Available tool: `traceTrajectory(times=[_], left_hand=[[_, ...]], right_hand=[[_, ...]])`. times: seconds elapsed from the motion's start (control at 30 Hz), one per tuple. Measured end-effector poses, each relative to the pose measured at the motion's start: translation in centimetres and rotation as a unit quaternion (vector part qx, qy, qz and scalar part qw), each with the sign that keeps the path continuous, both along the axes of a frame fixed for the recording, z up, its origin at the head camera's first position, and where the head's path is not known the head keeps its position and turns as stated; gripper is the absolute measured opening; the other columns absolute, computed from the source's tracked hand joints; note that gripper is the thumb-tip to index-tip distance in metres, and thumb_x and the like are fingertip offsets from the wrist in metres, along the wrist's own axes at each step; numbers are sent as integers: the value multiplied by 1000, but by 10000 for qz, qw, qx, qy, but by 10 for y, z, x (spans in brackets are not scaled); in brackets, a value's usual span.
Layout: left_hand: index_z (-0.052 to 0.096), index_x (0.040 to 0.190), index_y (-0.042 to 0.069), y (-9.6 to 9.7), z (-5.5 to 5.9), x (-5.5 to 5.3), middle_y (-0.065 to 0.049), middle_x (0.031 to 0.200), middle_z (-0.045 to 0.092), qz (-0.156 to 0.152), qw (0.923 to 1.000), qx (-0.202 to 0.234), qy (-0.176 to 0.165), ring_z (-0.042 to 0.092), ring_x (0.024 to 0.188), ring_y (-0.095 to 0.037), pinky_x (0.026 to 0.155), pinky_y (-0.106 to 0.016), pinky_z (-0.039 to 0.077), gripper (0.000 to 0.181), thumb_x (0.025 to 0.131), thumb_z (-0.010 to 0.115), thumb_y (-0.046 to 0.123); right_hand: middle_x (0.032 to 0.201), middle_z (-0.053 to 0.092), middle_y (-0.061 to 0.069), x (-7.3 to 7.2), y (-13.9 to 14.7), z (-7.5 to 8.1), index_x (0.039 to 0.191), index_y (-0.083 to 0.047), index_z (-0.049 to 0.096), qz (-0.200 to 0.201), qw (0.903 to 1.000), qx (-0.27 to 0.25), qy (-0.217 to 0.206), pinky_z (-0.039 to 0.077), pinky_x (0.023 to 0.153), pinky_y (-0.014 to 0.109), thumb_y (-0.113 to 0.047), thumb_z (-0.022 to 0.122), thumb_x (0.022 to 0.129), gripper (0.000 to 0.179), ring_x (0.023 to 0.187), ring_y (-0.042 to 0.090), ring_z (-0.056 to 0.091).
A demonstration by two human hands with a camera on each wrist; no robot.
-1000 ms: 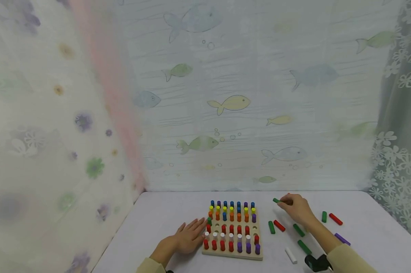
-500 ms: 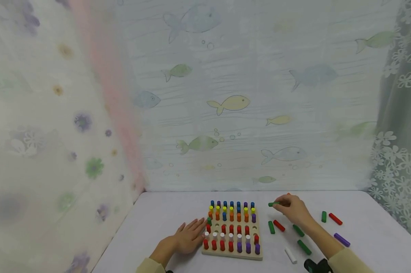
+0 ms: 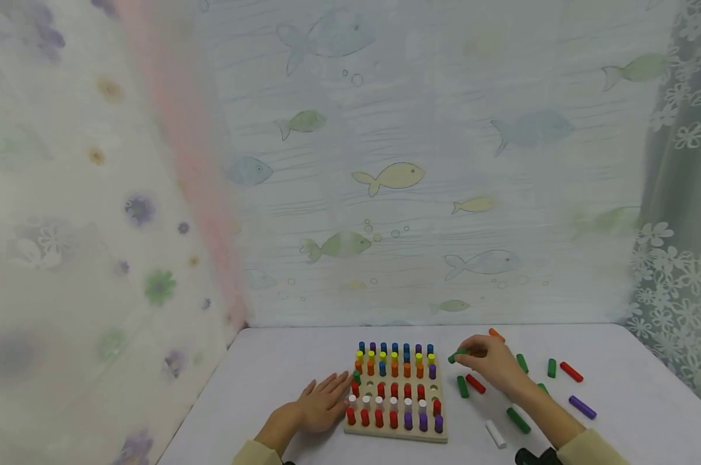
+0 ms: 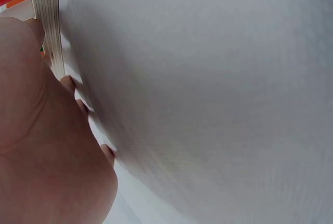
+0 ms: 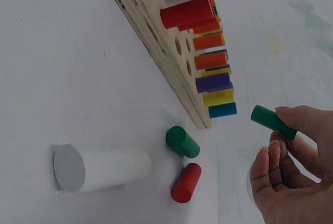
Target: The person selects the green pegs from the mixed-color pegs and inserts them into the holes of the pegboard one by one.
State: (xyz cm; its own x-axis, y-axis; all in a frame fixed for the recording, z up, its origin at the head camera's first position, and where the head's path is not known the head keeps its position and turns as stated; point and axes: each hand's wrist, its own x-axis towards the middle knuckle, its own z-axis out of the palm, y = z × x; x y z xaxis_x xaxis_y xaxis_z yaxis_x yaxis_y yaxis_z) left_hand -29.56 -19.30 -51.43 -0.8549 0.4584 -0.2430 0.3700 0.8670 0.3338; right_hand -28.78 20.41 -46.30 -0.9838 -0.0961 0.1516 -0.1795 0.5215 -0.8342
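A wooden pegboard [image 3: 397,434] carries rows of blue, yellow, orange, red, white and purple pegs, with bare holes in its middle rows. My left hand [image 3: 325,403] lies flat with straight fingers against the board's left edge; in the left wrist view the palm [image 4: 47,130] hides part of the board's side. Off the board's right side, my right hand [image 3: 492,365] pinches a green peg [image 5: 273,121] between thumb and index finger, held above the table. A single green peg [image 3: 357,376] stands at the left end of a middle row.
Right of the board lie a green peg [image 3: 463,387], a red peg [image 3: 475,383] and a white peg [image 3: 495,434]. Farther right are several green pegs, another red peg [image 3: 572,372] and a purple peg [image 3: 583,407]. An orange peg [image 3: 497,334] lies at the back.
My right hand has moved left and slightly nearer with the green peg, uncovering pegs behind it. The left hand and the board have stayed in place.
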Motion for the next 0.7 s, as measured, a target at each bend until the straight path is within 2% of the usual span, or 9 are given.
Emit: traceTrajectory(times=[0.1,0.2,0.37,0.53,0.7], left_hand=[[24,165,28,2,6,2,2,170,23,-14,10000,-56,-61,16,157,-28,122,-67,8,69,106,30,63],[22,165,28,3,10,4,2,171,22,-49,9999,-81,-111,15,158,-28,121,-68,8,69,106,29,63],[22,165,29,1,8,4,2,170,22,-90,9999,-46,-58,15,158,-28,121,-68,10,68,106,29,63],[24,164,26,4,16,8,2,170,23,-53,9998,-154,-61,16,157,-28,121,-67,10,66,108,32,58],[28,164,24,8,25,13,2,169,26,-3,9997,-255,-37,20,157,-27,122,-64,13,63,108,36,53]], right_hand=[[90,67,3,1,-5,1,100,-6,71,25,9999,-100,-74,52,72,30,-17,78,91,16,83,18,61],[89,67,3,3,-10,1,100,-4,71,210,9996,-188,-38,53,68,28,-16,78,91,16,81,18,61],[90,69,3,3,-17,3,102,-3,72,444,9986,-299,-38,54,67,26,-16,78,92,18,82,18,63],[91,68,1,5,-24,6,104,-5,73,486,9987,-153,-2,53,67,27,-18,77,92,18,84,18,62],[92,69,0,9,-31,8,105,-4,74,689,9973,16,238,54,70,25,-19,76,94,19,85,16,63]])
